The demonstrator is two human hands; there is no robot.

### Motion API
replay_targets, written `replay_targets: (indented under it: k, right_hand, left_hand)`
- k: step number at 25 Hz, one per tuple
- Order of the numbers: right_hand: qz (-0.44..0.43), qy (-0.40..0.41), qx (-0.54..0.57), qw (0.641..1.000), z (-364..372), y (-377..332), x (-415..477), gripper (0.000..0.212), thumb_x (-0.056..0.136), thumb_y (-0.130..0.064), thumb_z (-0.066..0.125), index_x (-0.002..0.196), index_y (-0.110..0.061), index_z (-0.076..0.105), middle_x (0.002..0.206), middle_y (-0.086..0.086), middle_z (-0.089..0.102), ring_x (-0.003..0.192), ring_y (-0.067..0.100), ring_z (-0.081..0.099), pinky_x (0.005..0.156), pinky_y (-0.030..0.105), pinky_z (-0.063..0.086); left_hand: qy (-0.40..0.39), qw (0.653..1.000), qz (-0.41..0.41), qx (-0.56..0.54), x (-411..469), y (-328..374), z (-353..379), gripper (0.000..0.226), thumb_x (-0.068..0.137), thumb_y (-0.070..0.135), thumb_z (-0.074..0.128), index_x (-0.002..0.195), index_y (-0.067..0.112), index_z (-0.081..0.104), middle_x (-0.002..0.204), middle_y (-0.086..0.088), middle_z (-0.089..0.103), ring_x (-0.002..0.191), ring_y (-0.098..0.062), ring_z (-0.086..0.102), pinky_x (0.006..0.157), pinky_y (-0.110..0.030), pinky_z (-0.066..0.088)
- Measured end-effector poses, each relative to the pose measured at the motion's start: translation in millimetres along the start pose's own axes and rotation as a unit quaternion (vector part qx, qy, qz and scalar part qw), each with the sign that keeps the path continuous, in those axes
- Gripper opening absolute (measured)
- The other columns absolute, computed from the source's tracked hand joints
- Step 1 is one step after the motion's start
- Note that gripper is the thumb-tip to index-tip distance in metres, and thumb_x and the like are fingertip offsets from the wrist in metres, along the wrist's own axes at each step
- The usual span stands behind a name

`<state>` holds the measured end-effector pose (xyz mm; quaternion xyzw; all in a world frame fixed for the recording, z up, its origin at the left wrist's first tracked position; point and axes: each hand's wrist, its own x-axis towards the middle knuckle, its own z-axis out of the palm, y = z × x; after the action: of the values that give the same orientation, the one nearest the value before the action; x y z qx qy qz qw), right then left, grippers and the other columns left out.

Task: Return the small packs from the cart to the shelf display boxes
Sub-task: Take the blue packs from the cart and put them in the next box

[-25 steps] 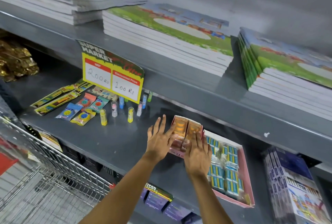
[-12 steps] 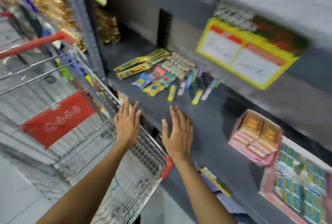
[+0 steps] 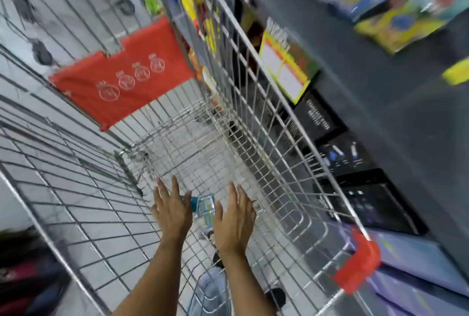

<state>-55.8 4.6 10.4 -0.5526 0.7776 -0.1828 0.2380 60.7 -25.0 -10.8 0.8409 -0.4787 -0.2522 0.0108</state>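
Both my hands reach down into the wire shopping cart [image 3: 253,122]. My left hand [image 3: 172,210] and my right hand [image 3: 234,221] hover side by side with fingers spread, holding nothing. Between and just beyond them a small blue-and-white pack [image 3: 205,208] lies on the cart's wire floor, partly hidden by my left hand. The grey shelf [image 3: 368,82] runs along the right. The display boxes are out of view.
A red child-seat flap [image 3: 121,72] hangs at the cart's far end, and a red corner bumper [image 3: 357,265] sits at its near right. A yellow price sign [image 3: 286,67] hangs from the shelf edge. Colourful packets [image 3: 396,18] lie on the shelf; dark boxes [image 3: 365,204] fill the level below.
My view has swung from the shelf down into the cart. Both hands left the pink display box, crossed the shelf edge and now reach low inside the cart over a pack.
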Motion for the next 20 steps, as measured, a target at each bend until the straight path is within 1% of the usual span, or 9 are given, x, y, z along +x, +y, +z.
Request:
replay_targets:
  k: [3, 5, 7, 9, 11, 13, 15, 17, 20]
  right_hand:
    - [0.046, -0.071, -0.011, 0.996, 44, 4, -3, 0.066, 0.074, -0.025, 0.075, 0.132, -0.017, 0.045, 0.133, 0.016, 0.051, 0.118, 0.034, 0.049, 0.092, 0.047, 0.044]
    - [0.056, -0.101, -0.037, 0.993, 55, 11, -3, 0.073, 0.072, -0.028, 0.077, 0.135, -0.016, 0.041, 0.139, 0.019, 0.044, 0.124, 0.036, 0.042, 0.096, 0.048, 0.04]
    - [0.053, -0.109, -0.062, 0.991, 53, 23, 2, 0.078, 0.071, -0.034, 0.076, 0.137, -0.016, 0.038, 0.142, 0.02, 0.04, 0.128, 0.036, 0.038, 0.1, 0.049, 0.036]
    - [0.054, -0.096, -0.088, 0.99, 41, 37, 13, 0.077, 0.074, -0.037, 0.074, 0.138, -0.017, 0.036, 0.145, 0.018, 0.035, 0.13, 0.034, 0.034, 0.101, 0.048, 0.034]
    - [0.099, -0.085, -0.095, 0.987, 28, 53, 25, 0.073, 0.079, -0.038, 0.068, 0.14, -0.019, 0.032, 0.149, 0.016, 0.029, 0.132, 0.032, 0.029, 0.104, 0.046, 0.03]
    - [0.147, -0.05, -0.099, 0.983, 14, 66, 33, 0.065, 0.083, -0.031, 0.065, 0.139, -0.018, 0.033, 0.148, 0.015, 0.031, 0.132, 0.031, 0.03, 0.103, 0.044, 0.03]
    - [0.161, -0.01, -0.099, 0.982, 4, 73, 36, 0.059, 0.083, -0.018, 0.064, 0.136, -0.014, 0.039, 0.144, 0.017, 0.037, 0.128, 0.032, 0.036, 0.099, 0.043, 0.034]
    - [0.146, -0.023, -0.106, 0.983, -1, 74, 34, 0.058, 0.082, -0.014, 0.064, 0.135, -0.014, 0.04, 0.144, 0.017, 0.038, 0.128, 0.032, 0.036, 0.098, 0.043, 0.035]
    - [0.123, -0.095, -0.117, 0.981, 2, 67, 29, 0.068, 0.077, -0.021, 0.066, 0.138, -0.016, 0.035, 0.147, 0.014, 0.033, 0.131, 0.029, 0.03, 0.103, 0.042, 0.031]
  left_hand:
    - [0.006, 0.994, -0.074, -0.08, 0, -9, 27, 0.058, 0.094, 0.036, 0.044, 0.144, 0.015, 0.024, 0.153, -0.024, 0.013, 0.139, -0.039, 0.017, 0.108, -0.053, 0.022]
    - [-0.008, 0.986, -0.108, -0.126, -1, -6, 35, 0.059, 0.094, 0.032, 0.046, 0.144, 0.011, 0.023, 0.15, -0.03, 0.017, 0.135, -0.044, 0.023, 0.108, -0.047, 0.025]
    - [-0.022, 0.981, -0.121, -0.149, 2, -2, 37, 0.061, 0.093, 0.031, 0.049, 0.144, 0.008, 0.023, 0.144, -0.032, 0.025, 0.13, -0.045, 0.028, 0.106, -0.045, 0.026]
    - [-0.018, 0.976, -0.126, -0.175, 6, 4, 33, 0.065, 0.089, 0.031, 0.057, 0.141, 0.006, 0.027, 0.135, -0.033, 0.034, 0.123, -0.047, 0.035, 0.103, -0.046, 0.031]
    - [-0.029, 0.975, -0.123, -0.184, 11, 5, 32, 0.067, 0.084, 0.028, 0.065, 0.137, 0.003, 0.033, 0.127, -0.031, 0.039, 0.118, -0.044, 0.039, 0.1, -0.045, 0.036]
    - [-0.078, 0.968, -0.132, -0.198, 16, 4, 34, 0.065, 0.077, 0.026, 0.073, 0.128, 0.0, 0.042, 0.123, -0.025, 0.04, 0.111, -0.039, 0.047, 0.097, -0.042, 0.042]
    - [-0.127, 0.943, -0.179, -0.251, 19, 4, 35, 0.07, 0.067, 0.026, 0.081, 0.121, 0.001, 0.045, 0.125, -0.02, 0.042, 0.106, -0.035, 0.054, 0.095, -0.044, 0.049]
    - [-0.128, 0.935, -0.197, -0.265, 20, 2, 33, 0.07, 0.062, 0.027, 0.085, 0.116, 0.002, 0.048, 0.121, -0.022, 0.052, 0.102, -0.035, 0.058, 0.09, -0.046, 0.052]
    - [-0.07, 0.938, -0.188, -0.281, 16, 7, 21, 0.053, 0.067, 0.018, 0.081, 0.108, 0.001, 0.053, 0.108, -0.019, 0.063, 0.095, -0.031, 0.061, 0.084, -0.042, 0.052]
